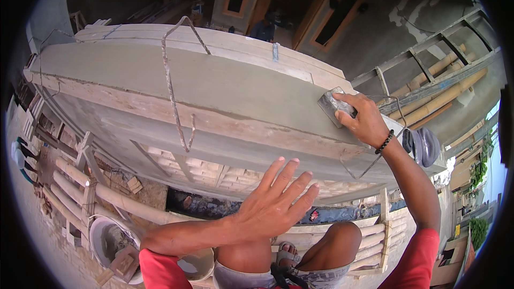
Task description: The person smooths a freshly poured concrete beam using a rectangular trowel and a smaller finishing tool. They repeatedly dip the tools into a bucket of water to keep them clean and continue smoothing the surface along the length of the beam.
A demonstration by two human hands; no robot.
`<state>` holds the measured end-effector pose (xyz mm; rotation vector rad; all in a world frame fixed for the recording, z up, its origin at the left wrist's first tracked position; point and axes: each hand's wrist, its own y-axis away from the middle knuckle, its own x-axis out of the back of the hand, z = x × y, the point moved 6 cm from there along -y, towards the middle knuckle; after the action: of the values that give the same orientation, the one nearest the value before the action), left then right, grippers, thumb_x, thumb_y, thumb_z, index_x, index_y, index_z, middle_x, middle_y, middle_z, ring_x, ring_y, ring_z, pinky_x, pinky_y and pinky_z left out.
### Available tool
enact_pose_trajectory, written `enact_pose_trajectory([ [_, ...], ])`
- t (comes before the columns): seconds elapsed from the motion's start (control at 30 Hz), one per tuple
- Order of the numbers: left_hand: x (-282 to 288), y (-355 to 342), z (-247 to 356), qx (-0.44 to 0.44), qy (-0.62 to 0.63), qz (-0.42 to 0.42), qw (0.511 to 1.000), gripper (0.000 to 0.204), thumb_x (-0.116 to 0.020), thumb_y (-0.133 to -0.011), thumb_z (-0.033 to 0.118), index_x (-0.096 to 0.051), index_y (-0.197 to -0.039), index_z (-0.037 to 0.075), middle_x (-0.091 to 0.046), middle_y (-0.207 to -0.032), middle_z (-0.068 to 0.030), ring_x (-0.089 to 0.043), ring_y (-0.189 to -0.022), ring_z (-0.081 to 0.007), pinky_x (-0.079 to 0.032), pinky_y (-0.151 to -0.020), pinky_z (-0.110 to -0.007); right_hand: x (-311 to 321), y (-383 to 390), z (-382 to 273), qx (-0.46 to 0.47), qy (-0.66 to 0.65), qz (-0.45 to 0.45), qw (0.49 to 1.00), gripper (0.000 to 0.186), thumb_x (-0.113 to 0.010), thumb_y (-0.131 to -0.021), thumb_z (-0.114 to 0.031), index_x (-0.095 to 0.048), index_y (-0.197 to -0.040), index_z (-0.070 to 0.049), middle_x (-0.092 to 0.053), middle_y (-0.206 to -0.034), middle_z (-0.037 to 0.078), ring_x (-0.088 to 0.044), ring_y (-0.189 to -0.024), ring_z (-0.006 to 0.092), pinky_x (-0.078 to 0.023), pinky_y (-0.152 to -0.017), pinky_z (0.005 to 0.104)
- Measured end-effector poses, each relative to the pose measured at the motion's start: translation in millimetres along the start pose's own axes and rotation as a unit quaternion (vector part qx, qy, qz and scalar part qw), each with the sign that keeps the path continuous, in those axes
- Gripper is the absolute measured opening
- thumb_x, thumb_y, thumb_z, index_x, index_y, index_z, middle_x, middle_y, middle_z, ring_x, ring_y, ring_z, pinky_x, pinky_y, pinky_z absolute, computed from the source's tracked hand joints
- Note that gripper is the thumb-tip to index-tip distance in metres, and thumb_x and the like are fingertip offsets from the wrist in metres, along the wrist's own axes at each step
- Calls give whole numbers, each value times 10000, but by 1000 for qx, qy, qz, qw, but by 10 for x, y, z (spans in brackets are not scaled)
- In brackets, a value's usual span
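Note:
My right hand (pixel 364 119) is closed on a small rectangular float (pixel 332 108), grey and smeared with mortar. The float rests on the right end of a long strip of smooth grey mortar (pixel 230 84) along the top of a beam. A wooden board (pixel 123 95) edges the strip on the near side, with pale boards on the far side. My left hand (pixel 276 200) is held in front of the beam, fingers spread, with nothing in it. A bent steel rod clamp (pixel 170 83) straddles the strip on the left, and another rod clamp (pixel 399 104) is beside my right wrist.
Below are bamboo scaffold poles (pixel 126 200) and a mortar bucket (pixel 96 235) holding a wooden tool (pixel 124 265). A second bucket (pixel 198 265) is partly behind my left arm. A ladder-like frame (pixel 428 64) leans at right. People are at the back (pixel 263 30) and far left (pixel 21 155).

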<state>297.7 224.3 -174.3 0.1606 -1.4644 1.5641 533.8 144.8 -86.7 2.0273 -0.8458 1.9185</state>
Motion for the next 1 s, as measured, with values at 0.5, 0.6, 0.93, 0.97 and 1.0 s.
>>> enact_pose_trajectory([
  [0.5, 42, -365, -757, 160, -197, 20, 967, 734, -793, -759, 262, -482, -1377, 19, -428, -1445, -223, -304, -1403, -448, -166, -1095, -711, -176, -501, -200, 2, 8, 10, 1000, 448, -630, -852, -273, -657, -1271, -117, -634, -981, 289, -635, -895, 418, -504, -879, 444],
  [0.6, 78, -309, -809, 166, -212, 25, 963, 708, -788, -764, 260, -497, -1365, 26, -448, -1430, -204, -332, -1387, -432, -171, -1102, -701, -184, -333, -577, 82, -42, -22, 996, 459, -631, -856, -273, -642, -1285, -109, -634, -974, 293, -635, -874, 413, -504, -864, 446],
  [0.93, 19, -348, -784, 169, -232, 8, 958, 686, -781, -768, 271, -515, -1358, 44, -461, -1427, -170, -363, -1370, -410, -162, -1116, -685, -157, -188, -404, 8, 15, 6, 1000, 445, -628, -873, -281, -629, -1286, -115, -618, -936, 280, -623, -942, 409, -505, -851, 466],
  [0.97, 66, -305, -810, 170, -236, 10, 957, 687, -781, -769, 271, -514, -1358, 41, -463, -1425, -173, -364, -1369, -414, -161, -1117, -684, -146, -90, -526, 31, -7, -10, 999, 447, -634, -861, -264, -631, -1278, -103, -625, -960, 274, -617, -951, 407, -498, -864, 445],
  [1.0, 87, -282, -825, 169, -237, 12, 957, 688, -781, -769, 270, -513, -1358, 38, -464, -1423, -176, -365, -1367, -417, -159, -1119, -683, -87, 59, -560, 51, -27, -27, 998, 449, -640, -848, -247, -632, -1269, -91, -632, -985, 268, -611, -961, 405, -491, -877, 424],
])
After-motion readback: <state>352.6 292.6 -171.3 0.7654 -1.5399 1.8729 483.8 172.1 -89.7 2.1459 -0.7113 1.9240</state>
